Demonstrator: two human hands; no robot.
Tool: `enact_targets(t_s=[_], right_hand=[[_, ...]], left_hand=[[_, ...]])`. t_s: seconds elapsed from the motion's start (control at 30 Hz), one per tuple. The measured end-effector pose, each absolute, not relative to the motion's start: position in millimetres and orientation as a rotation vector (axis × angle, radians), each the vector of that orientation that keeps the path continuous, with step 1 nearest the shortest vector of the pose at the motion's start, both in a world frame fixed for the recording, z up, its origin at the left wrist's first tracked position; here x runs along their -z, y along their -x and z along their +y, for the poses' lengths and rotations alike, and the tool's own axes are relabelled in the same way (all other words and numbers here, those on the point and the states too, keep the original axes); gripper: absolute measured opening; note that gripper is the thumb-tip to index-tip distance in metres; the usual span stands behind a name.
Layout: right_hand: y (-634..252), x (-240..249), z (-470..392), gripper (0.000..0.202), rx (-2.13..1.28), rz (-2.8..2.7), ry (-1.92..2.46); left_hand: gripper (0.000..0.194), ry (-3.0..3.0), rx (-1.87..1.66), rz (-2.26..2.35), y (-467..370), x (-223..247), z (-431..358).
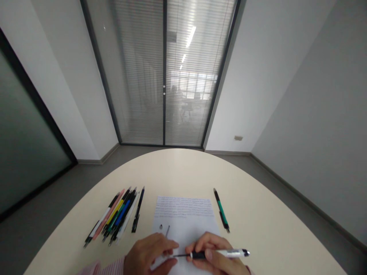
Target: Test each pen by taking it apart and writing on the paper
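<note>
My right hand is wrapped round a white pen barrel with a black grip, held level over the paper. A thin dark refill sticks out of its open left end. My left hand is closed at the refill's far end, thumb below and fingers above; the fingers partly hide that end. Under both hands lies a sheet of paper with lines of writing across its top. A small dark piece and a thin grey piece rest on it, just beyond my left hand.
To the left, several pens lie side by side in a bunch, with a dark pen slightly apart. A green and black pen lies right of the paper. The round-edged table faces a glass partition with blinds.
</note>
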State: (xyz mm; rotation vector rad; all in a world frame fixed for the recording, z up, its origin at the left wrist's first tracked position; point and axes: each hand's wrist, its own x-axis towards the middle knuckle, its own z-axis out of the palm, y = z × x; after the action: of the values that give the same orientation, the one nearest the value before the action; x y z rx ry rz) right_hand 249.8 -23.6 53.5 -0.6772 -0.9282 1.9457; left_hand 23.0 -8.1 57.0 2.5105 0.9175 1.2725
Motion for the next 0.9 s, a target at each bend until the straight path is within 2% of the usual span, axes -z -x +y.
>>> enact_targets(t_s=[0.1, 0.27, 0.43, 0.6, 0.73, 0.9], right_hand=[[-249, -57, -26, 0.020, -1.940, -0.949, 0.708], [-252, -56, -24, 0.022, -1.867, -0.815, 0.715], [-250, -54, -19, 0.021, -1.614, -0.678, 0.766], [-249, -51, -17, 0.021, -1.509, -0.643, 0.817], [-248, -50, -16, 0.020, -1.459, -0.640, 0.893], [-248, -48, -15, 0.018, -1.330, -0.691, 0.963]], left_hand=[[0.023, -2.499, -1.305, 0.882, -23, -58, -10], [0.009, -2.298, -1.360, 1.017, -12, -58, -7], [0.015, -2.106, -1.519, 1.068, 1, -57, -6], [0.011, -2.498, -1.636, 0.839, -3, -57, -8], [0.029, -2.836, -1.512, 0.662, -15, -58, -9], [0.034, -2.950, -1.422, 0.725, -23, -53, -8]])
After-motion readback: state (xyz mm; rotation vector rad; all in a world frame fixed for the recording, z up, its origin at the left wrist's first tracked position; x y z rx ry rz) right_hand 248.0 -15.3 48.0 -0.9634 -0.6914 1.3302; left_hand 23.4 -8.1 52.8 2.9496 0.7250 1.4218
